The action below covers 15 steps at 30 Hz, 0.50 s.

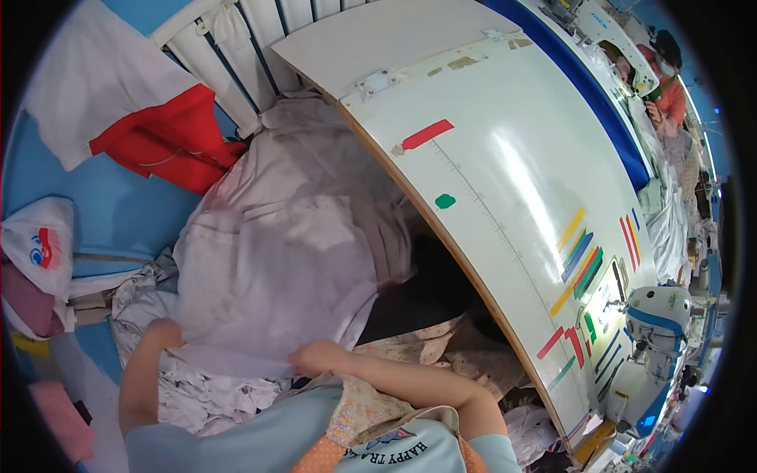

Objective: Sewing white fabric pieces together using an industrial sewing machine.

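Nearest me: wearer's light-blue shirt (229, 437), floral apron (364, 411) over it. Largest thing, white table (473, 236), fills right side, edge bowed by lens. Pale cloth (268, 292), partly blurred, spread left of table, directly before wearer. Red cloth (169, 138) beyond it, upper left. Crumpled white heap (209, 398) between wearer's arms. Sewing machine (658, 315) at table's far right. I see left hand (163, 334) pinching pale cloth's near left edge; right hand (317, 359) curled on near edge, farther right. Small green patch (445, 201) on tabletop.
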Motion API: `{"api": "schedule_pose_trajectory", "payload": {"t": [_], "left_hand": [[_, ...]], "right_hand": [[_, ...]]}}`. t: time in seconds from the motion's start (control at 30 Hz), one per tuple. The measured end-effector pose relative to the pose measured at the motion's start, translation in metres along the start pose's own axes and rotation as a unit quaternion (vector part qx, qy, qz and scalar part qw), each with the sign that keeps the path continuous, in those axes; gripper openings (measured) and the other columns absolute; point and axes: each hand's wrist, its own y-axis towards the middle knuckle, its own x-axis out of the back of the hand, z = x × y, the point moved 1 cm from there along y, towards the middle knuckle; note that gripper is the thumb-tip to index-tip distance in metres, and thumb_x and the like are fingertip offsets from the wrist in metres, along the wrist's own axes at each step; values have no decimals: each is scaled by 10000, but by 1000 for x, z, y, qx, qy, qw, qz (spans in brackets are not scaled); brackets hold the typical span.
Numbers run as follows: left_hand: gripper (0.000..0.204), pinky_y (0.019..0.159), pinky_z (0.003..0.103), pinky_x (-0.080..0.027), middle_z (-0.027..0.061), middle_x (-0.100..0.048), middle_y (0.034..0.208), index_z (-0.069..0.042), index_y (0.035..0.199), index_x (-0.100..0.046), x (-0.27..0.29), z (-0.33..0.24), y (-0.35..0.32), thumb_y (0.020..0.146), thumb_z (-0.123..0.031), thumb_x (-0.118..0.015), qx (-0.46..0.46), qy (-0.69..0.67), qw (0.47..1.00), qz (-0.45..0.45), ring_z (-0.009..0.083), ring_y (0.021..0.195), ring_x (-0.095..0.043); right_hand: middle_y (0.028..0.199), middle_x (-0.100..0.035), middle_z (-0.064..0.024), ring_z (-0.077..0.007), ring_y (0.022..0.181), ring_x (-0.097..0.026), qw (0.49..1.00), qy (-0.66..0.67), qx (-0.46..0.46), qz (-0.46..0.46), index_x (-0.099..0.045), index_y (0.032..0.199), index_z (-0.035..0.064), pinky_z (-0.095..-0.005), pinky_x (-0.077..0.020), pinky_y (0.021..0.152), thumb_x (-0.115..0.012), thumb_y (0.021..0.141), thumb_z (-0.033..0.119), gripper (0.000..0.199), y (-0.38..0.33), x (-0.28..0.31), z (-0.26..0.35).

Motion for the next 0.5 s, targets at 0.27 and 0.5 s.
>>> {"api": "schedule_pose_trajectory", "payload": {"t": [0.27, 0.5], "left_hand": [[282, 773, 403, -479, 171, -627, 906, -12, 1021, -608, 154, -218, 145, 795, -181, -625, -219, -493, 724, -430, 332, 866, -602], [272, 797, 399, -487, 158, -641, 932, -35, 1011, -627, 279, -303, 178, 742, -71, -624, -376, -642, 646, -173, 325, 896, -612]], "right_hand": [[780, -653, -172, -364, 761, -641, 998, 35, -25, -39, -632, 848, 62, -467, -501, 653, -629, 741, 233, 202, 3, -11, -12], [801, -657, -161, -358, 766, -641, 994, 72, -51, -67, -630, 824, 71, -462, -503, 665, -609, 750, 208, 157, -5, 0, -9]]}}
